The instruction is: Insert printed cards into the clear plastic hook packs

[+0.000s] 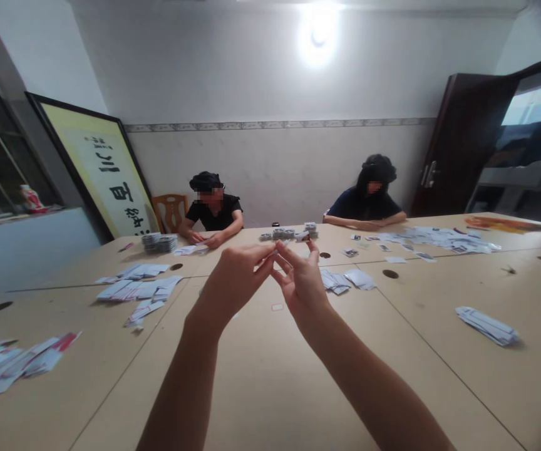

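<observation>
My left hand (240, 275) and my right hand (302, 279) are raised over the middle of the table, their fingertips meeting. Both are closed in a pinch. A thin whitish edge shows at the fingertips, too small and hidden to name. Beyond my fingers stand small stacks of cards (283, 233), partly covered by my hands. White paper slips (359, 279) lie just right of my right hand. On the tabletop beneath my hands is a small white rectangle with a reddish border (277, 307).
Piles of white papers (132, 289) lie left, more papers (2, 366) at near left, and a bundle (487, 326) at right. Loose cards and papers (444, 238) spread at far right. Two people (214, 216) (364, 203) sit opposite. Round holes (390, 274) pierce the table (270, 388).
</observation>
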`<state>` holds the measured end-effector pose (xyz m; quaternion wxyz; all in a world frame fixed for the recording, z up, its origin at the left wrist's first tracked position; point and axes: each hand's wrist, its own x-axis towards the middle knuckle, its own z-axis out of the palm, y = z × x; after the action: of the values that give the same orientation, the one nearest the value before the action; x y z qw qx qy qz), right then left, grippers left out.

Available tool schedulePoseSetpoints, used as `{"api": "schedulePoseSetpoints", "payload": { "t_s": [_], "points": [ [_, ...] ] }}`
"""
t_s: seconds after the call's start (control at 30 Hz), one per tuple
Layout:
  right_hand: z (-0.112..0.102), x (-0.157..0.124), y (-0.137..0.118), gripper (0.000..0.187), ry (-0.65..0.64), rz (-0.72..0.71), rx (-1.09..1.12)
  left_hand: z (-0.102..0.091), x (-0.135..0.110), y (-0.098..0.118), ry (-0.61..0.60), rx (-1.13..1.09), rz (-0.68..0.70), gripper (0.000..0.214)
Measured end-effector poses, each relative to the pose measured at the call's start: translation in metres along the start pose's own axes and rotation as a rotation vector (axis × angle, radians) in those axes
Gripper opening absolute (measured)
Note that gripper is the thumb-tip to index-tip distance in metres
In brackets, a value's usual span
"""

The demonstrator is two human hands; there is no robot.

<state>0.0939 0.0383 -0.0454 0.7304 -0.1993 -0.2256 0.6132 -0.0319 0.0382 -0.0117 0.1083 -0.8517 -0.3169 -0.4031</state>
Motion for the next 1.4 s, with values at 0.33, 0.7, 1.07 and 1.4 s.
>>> {"api": "schedulePoseSetpoints", "payload": {
  "t_s": [0.33,0.7,1.07,1.4],
  "points": [
    [0.0,0.002,0.014,0.09,0.138,0.09,0.045,0.013,0.004,-0.004,-0.129,0.295,-0.053,0.023],
    [0.005,-0.005,0.014,0.083,0.182,0.033,0.001,0.019,0.004,-0.002,-0.104,0.345,-0.051,0.025],
    [0.003,-0.007,0.011,0.083,0.07,0.006,0.086,0.012,0.003,0.012,0.052,0.143,-0.151,0.018],
    [0.005,-0.012,-0.001,0.084,0.012,0.039,0.127,0.006,0.0,0.004,0.123,0.021,0.003,0.023]
  ]
}}
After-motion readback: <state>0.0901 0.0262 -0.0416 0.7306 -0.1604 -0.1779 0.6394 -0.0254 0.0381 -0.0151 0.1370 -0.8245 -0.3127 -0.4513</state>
